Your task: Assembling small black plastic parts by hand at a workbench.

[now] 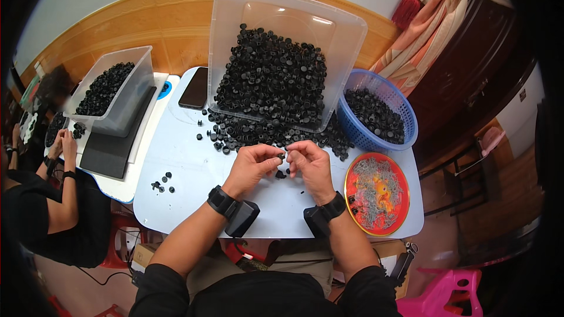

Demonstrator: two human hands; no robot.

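Observation:
Above the middle of the light blue table (194,199), my two hands meet almost fingertip to fingertip. My left hand (254,169) pinches a small round black plastic part (281,156) between thumb and forefinger. Close beside it, my right hand (312,170) has its thumb and forefinger pressed together; what they hold is too small to make out. A few loose black parts (281,174) lie just below my fingers. Beyond my hands, a heap of the same black parts (252,129) spills from a tilted clear plastic bin (346,35).
Right of my hands stand a blue basket (382,144) of black parts and a red plate (351,179) of small thin metal pieces. A phone (194,88) lies at the back left. Further left, a co-worker (64,199) handles parts near another clear bin (141,76). A pink stool (449,293) stands lower right.

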